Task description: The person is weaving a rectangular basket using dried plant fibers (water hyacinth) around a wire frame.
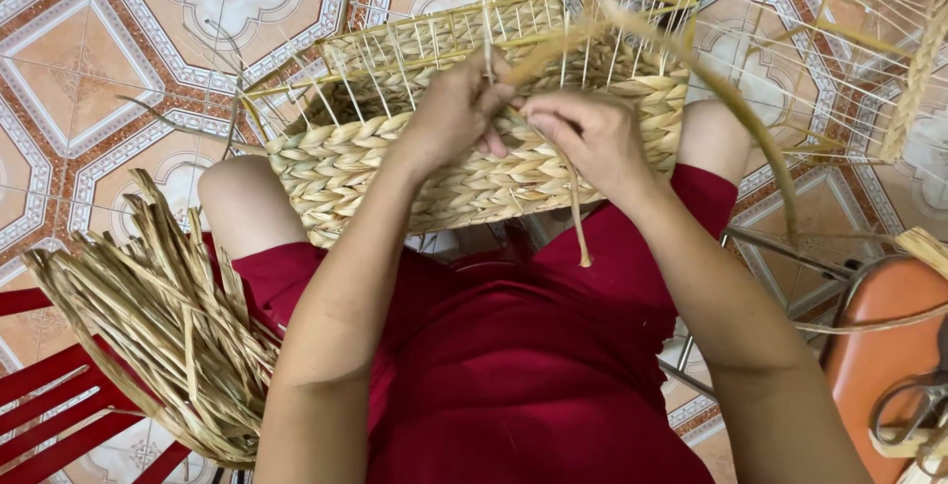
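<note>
Well to the left of my left hand, a loose bundle of dried flat straw strands [168, 346] lies fanned out over my thigh and onto a red slatted seat [49, 395] beneath it. The half-woven basket [395, 163] rests across my knees, its braided lower wall facing me and its bare wire frame [415, 35] rising above the finished rows. My left hand [449, 114] sits against the top edge of the weaving, fingers curled in and closed around the straw strand [750, 119] just where it meets the last braided row; from here I think the thumb presses it against a wire upright, though the fingers hide the exact grip. Touching it on the right, my right hand [588, 133] is folded down over the same spot, fingers bent and pinching the strand, with a short loose end [578, 222] hanging below my knuckles over the basket wall. From between my hands the long strand arcs up and away to the right, then bends down past my right forearm. Farther right, beyond that arm, a second wire frame [869, 10] stands on the patterned floor tiles [99, 69], and near my right elbow sits an orange stool [879, 346] with a pair of scissors [913, 405] on it.
</note>
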